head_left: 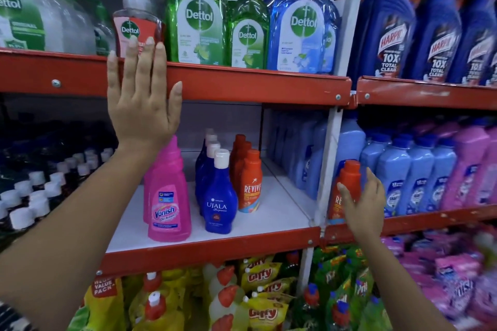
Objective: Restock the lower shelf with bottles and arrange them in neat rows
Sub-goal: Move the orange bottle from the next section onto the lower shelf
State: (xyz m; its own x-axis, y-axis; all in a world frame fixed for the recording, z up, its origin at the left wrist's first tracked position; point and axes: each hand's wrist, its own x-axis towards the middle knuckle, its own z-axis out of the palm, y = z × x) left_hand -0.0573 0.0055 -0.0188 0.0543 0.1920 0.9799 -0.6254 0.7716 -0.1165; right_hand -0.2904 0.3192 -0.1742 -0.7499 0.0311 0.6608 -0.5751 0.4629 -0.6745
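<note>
My right hand (363,204) grips 1 orange bottle (347,191) in front of the white post, upright, cap up, ready to join the orange row (248,177) on the white shelf (269,220). My left hand (142,99) lies flat and empty against the red rail (255,86), probably for balance.

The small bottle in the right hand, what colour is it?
Orange small bottle, matching cap, in the head view.

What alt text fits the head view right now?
The right hand holds an orange Revive bottle upright beside the white shelf post, while the left hand lies flat on the red upper shelf edge. Pink, blue and orange bottles stand in short rows.
</note>
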